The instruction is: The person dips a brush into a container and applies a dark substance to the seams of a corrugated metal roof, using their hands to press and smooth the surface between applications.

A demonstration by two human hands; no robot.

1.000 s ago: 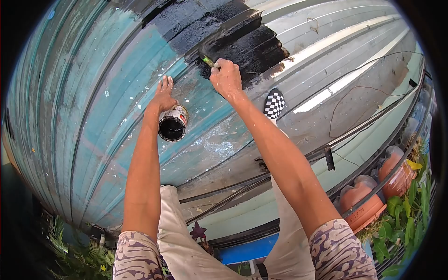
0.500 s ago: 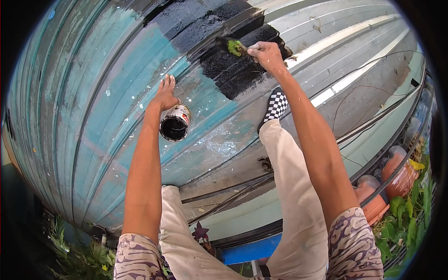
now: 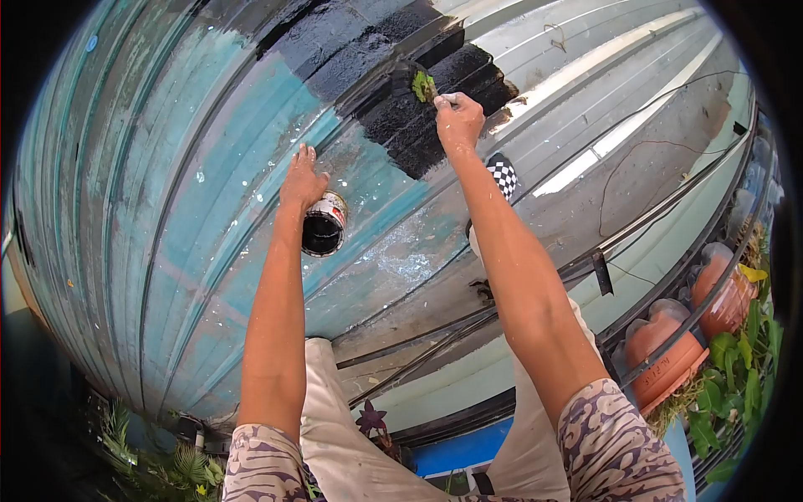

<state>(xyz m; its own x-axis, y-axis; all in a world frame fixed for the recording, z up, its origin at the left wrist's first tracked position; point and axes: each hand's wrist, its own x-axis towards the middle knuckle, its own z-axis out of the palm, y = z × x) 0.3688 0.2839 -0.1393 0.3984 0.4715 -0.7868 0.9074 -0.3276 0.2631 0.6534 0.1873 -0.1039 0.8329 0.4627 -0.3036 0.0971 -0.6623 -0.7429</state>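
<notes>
My right hand [image 3: 459, 122] is closed around the handle of a paintbrush [image 3: 423, 86] with bright green on it. The brush's dark bristles lie over the wet black paint [image 3: 418, 138] on the ribbed metal roof [image 3: 226, 109]. Lower and to the left, my left hand [image 3: 304, 179] rests on the worn teal sheeting with its fingers stretched out. Its thumb side is right at a paint can [image 3: 334, 207], whose open mouth faces me and shows black paint inside. The can's label is partly covered by drips.
A foot in a checkered shoe [image 3: 502, 174] stands on the roof beyond my right forearm. Bare grey sheeting [image 3: 569, 92] stretches to the right. Cables and a gutter line the near edge, with terracotta-coloured pots [image 3: 665, 360] and green plants [image 3: 736, 368] below.
My right hand has drawn slightly left, with the brush still over the black patch. The view has shifted, and my right forearm now covers more of the shoe and leg.
</notes>
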